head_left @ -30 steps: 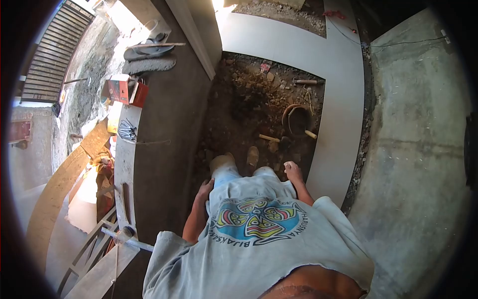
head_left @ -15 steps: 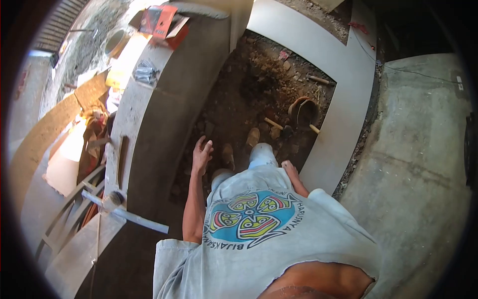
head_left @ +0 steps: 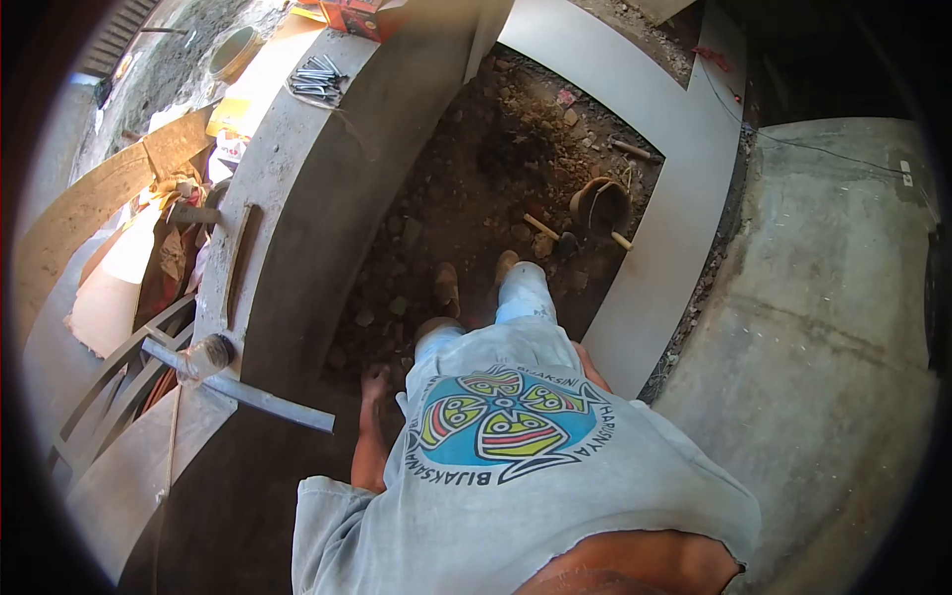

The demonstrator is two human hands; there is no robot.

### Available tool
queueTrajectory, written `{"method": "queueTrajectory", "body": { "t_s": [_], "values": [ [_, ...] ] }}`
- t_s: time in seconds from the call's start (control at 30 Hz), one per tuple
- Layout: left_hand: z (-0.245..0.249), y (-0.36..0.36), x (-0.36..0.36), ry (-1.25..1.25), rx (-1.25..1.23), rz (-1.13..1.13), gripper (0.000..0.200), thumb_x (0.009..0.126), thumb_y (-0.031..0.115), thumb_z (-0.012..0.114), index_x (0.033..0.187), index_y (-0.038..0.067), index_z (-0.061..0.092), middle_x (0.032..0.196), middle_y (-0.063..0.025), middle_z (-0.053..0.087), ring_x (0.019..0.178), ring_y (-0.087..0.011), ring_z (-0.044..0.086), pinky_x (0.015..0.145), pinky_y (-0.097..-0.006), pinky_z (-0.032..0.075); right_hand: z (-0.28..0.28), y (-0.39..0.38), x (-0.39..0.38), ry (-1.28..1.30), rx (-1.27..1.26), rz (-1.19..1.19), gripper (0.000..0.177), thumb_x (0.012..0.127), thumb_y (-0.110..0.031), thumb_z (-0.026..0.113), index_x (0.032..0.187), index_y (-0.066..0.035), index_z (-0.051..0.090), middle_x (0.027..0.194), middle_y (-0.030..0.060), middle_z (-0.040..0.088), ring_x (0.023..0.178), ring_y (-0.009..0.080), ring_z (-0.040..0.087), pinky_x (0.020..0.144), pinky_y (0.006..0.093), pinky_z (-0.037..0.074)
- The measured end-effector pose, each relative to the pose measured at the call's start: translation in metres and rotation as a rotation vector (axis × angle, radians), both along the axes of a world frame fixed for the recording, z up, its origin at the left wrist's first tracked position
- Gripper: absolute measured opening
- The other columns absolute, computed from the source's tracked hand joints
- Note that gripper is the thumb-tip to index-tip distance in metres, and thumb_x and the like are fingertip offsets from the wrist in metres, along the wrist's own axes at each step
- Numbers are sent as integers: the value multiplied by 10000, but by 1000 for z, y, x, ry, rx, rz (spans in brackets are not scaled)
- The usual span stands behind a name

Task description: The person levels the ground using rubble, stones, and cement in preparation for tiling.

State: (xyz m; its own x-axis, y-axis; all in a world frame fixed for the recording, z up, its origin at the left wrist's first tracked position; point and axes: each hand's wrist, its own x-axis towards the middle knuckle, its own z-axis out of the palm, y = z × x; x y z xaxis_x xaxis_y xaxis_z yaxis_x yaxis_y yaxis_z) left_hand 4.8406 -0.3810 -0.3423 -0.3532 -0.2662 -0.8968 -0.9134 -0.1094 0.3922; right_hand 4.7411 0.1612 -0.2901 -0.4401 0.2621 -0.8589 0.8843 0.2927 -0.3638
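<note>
My left hand (head_left: 375,381) hangs low beside my left leg, over the dirt near the grey wall. It is small and dim, and its fingers are not clearly seen. At my right side only a strip of skin shows past the shirt, and the fingers of my right hand are hidden. My shoes (head_left: 447,286) stand on the dirt floor (head_left: 426,188). Ahead of them lies a hammer (head_left: 542,227) with a pale handle and dark head, beside a round bucket (head_left: 600,203) tipped on its side.
The wall top (head_left: 270,149) at left bears a pile of nails (head_left: 317,79), a red box (head_left: 359,16) and a wooden strip (head_left: 241,266). A metal bar (head_left: 283,409) juts out beside a clear container (head_left: 208,355). A pale beam (head_left: 659,253) borders the pit at right.
My left hand has dropped back and down toward my leg; its spread fingers no longer show clearly. My right hand has drawn back behind the shirt. The view has shifted slightly.
</note>
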Motion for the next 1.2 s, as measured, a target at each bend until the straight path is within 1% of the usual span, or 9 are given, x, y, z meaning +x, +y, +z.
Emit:
{"method": "queueTrajectory", "body": {
  "t_s": [0.17,0.3,0.5,0.67,0.77,0.87,1.0,1.07,1.2],
  "values": [
    [121,74,-127,130,11,97,477,897,278,596,1307,55,502,1072,-81,596,814,-142,566,618,-283,466,32,22,33,31,49,147,294,869,-267,558,1110,-140,667,1126,151,643,1056,311,601,914,381,450],
    [150,107,-173,197,45,76,578,894,322,597,1383,76,409,1177,-75,578,918,-164,584,750,-305,470,49,47,46,35,36,129,292,866,-265,562,1109,-144,669,1122,156,644,1054,307,603,915,378,449],
    [142,144,-156,187,13,-28,593,895,344,579,1384,62,402,1231,-83,558,996,-171,571,792,-325,461,60,98,46,56,23,102,290,862,-263,569,1107,-149,674,1116,162,647,1053,302,606,917,373,447],
    [119,190,-104,153,-60,63,508,889,230,606,1334,34,459,982,-60,601,651,-87,525,456,-205,380,100,117,-14,116,321,454,279,857,-246,594,1084,-112,685,1086,155,665,1007,281,631,901,366,457],
    [147,237,-108,283,-22,47,479,891,250,610,1311,52,496,1045,-60,614,781,-132,578,583,-242,459,129,108,-66,460,512,646,287,854,-223,622,1074,-47,678,1007,132,690,919,235,655,837,339,488],
    [196,285,-141,492,3,-67,440,895,234,616,1271,22,531,1068,-92,630,858,-142,604,763,-282,493,120,94,-116,563,-119,336,302,830,-181,694,1052,18,651,923,64,673,797,123,623,744,264,505],
    [281,322,-194,644,241,-197,454,902,241,605,1289,24,509,1138,-128,620,996,-187,606,869,-320,479,183,25,-163,395,-588,369,279,844,-123,693,1072,14,611,887,47,653,765,87,614,697,214,506],
    [320,326,-207,609,320,-254,450,896,240,599,1278,17,520,1158,-157,621,1023,-212,604,903,-340,469,208,-8,-171,352,-723,351,281,838,-123,703,1065,14,607,875,43,649,748,88,614,682,210,509],
    [335,302,-204,698,112,-279,432,867,218,619,1233,-2,555,1122,-158,639,1032,-224,603,905,-353,469,221,-48,-174,323,-824,336,260,811,-151,738,1007,-13,638,842,32,647,742,94,606,668,222,494]
  ]
}}
